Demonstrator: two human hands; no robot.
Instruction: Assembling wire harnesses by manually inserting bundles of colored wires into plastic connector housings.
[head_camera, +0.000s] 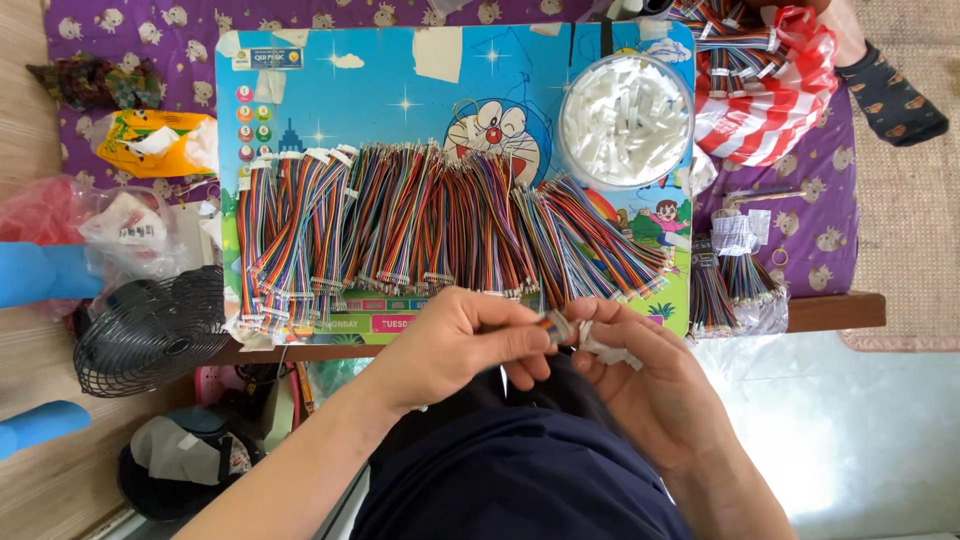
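Head view: wire bundles (440, 225) lie beyond both hands (560, 345).

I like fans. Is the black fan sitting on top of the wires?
No, the fan sits left of the wires, beside the board.

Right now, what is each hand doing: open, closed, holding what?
Left hand: closed, pinching the end of a multicoloured ribbon cable.
Right hand: closed on a small white connector, meeting that cable end.
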